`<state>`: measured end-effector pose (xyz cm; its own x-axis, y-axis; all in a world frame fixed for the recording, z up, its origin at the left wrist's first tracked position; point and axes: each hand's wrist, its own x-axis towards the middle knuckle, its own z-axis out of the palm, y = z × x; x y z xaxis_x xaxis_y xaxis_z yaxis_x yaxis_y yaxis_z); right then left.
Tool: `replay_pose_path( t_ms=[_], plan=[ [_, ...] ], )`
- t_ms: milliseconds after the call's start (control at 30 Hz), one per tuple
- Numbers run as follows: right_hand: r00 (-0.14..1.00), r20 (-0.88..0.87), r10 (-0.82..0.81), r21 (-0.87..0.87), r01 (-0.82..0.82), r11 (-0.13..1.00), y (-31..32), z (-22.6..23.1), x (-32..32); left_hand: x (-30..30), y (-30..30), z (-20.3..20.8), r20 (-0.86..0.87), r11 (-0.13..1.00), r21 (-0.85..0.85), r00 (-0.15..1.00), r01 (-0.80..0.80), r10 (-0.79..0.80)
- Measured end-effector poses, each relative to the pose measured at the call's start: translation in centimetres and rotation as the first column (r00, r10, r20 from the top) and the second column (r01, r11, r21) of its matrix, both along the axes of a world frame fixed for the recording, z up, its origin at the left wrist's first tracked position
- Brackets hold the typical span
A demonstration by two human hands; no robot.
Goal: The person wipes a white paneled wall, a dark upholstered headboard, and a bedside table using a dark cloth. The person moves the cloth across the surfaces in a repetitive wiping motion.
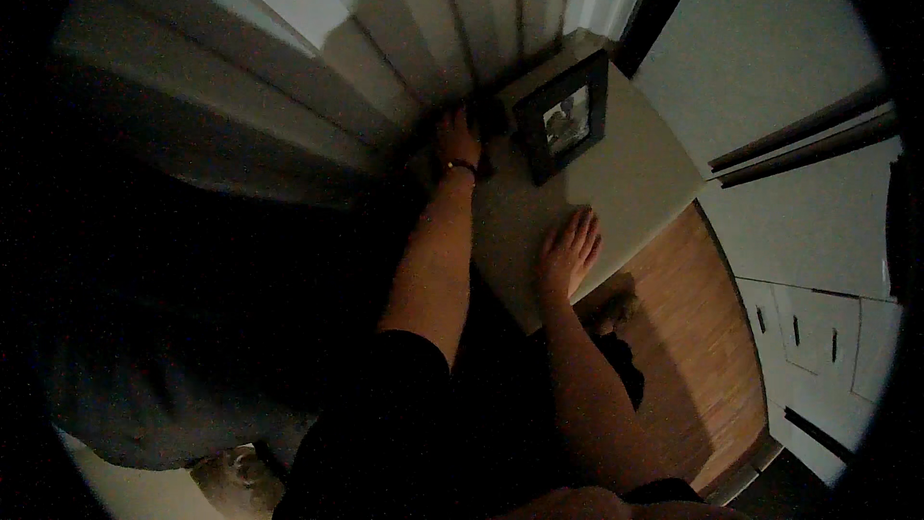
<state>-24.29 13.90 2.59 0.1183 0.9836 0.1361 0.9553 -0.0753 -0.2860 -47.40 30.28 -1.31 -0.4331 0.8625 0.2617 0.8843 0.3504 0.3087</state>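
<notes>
My right hand (573, 248) lies flat on the pale top (635, 183) of a small table or cabinet, near its front edge, with its fingers stretched out. Farther off, my left hand (459, 140), with a dark bracelet (462, 168) at the wrist, reaches to the shadowed left edge of that top. Its fingers look extended and their tips fade into the dark. A dark shape (493, 120) beside them is too dim to name. Between and beyond my hands stands a black picture frame (599, 106) with a small photo, tilted in view.
Long pale curtains (404, 29) hang behind and to the left. A dark bed or cover (164, 366) fills the left side. Wooden floor (712, 327) shows at right, with a dark lump (621, 347) beside my right forearm. White drawers (808, 327) line the far right.
</notes>
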Motion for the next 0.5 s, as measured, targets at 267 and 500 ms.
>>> replay_pose_path(
  t_ms=[267, 500],
  plan=[
    [0.999, -0.003, 0.036, -0.127, -0.036, 0.991, 0.0, 0.3, 0.2, -6.8, -1.3, -7.5, 0.259, 0.958, 0.176, 0.950, -0.226, 0.176],
    [0.997, -0.075, -0.028, -0.090, 0.022, 0.996, 0.6, 0.9, 0.5, -0.6, -6.2, -1.0, 0.915, 0.574, 0.175, 0.348, -0.800, 0.206]
  ],
)
